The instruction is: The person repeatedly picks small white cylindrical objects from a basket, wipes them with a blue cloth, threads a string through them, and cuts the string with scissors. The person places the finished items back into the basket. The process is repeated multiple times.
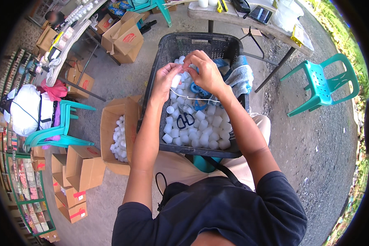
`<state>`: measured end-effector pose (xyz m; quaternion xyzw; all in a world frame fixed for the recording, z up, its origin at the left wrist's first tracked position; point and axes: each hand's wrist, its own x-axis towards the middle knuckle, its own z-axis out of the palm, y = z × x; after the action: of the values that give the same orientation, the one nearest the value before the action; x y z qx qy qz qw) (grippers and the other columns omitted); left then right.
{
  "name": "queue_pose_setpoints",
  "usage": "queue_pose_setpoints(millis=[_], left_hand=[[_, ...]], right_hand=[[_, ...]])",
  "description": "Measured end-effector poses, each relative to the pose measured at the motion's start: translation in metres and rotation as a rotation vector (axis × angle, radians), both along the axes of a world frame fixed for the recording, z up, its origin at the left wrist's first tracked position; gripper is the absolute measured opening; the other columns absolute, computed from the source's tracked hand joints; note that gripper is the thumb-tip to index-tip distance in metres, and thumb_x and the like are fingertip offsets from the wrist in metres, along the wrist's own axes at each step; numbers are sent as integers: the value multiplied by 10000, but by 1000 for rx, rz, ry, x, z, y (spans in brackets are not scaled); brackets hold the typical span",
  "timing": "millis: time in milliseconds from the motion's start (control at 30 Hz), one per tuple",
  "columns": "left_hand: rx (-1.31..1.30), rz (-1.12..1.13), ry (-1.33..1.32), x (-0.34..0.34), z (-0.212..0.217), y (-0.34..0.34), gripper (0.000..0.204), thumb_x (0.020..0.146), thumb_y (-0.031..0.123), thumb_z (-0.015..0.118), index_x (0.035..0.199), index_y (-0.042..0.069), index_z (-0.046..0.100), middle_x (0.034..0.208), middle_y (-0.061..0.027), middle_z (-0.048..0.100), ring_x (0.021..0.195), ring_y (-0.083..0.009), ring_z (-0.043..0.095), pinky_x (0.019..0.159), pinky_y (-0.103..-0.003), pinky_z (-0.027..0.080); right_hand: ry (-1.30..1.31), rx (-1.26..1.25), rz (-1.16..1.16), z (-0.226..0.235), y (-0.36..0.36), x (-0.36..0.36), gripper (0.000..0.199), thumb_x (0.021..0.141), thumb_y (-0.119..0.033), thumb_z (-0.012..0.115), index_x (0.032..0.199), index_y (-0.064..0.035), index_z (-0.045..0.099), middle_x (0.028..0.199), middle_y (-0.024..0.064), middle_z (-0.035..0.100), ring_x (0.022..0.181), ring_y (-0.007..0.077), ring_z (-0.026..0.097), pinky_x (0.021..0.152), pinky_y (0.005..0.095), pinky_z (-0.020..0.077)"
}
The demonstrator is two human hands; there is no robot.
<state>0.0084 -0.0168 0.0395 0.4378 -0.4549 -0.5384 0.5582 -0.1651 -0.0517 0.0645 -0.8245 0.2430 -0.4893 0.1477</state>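
My left hand is closed around a small white cylinder, which looks like a votive candle, above a black plastic crate. Right beside it, my right hand pinches its fingertips together at the candle's top; what lies between them is too small to make out. A thin white cord runs from near my left hand toward my right forearm. Below, many loose white candles fill the crate. Dark-handled scissors lie on them. A blue and grey cloth hangs over the crate's right side.
Left of the crate stands an open cardboard box with more white candles. Empty-looking cartons and a green chair are further left. A table stands ahead, a green chair at right.
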Motion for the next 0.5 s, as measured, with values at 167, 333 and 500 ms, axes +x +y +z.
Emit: queue_pose_setpoints(millis=[167, 333, 500], left_hand=[[-51, -13, -57, -3, -2, 0, 133, 948, 196, 566, 950, 65, 590, 840, -10, 625, 669, -58, 570, 550, -214, 480], [-154, 29, -137, -4, -12, -1, 99, 952, 169, 559, 981, 74, 556, 841, 5, 594, 639, -50, 554, 538, -210, 473], [-180, 58, -85, -11, -12, 0, 88, 957, 159, 551, 985, 75, 552, 861, 11, 580, 649, -41, 548, 525, -201, 470]], right_hand=[[-33, 60, 34, -5, -2, 3, 127, 704, 40, 630, 811, -24, 604, 847, 122, 605, 857, 328, 580, 736, 402, 483], [-91, 334, 6, -9, 1, 8, 111, 777, 30, 648, 882, 9, 617, 797, 95, 650, 733, 208, 633, 676, 316, 509], [-165, 702, 116, -18, -8, 7, 59, 836, -19, 646, 891, -3, 632, 792, 26, 646, 725, 77, 588, 655, 251, 492]])
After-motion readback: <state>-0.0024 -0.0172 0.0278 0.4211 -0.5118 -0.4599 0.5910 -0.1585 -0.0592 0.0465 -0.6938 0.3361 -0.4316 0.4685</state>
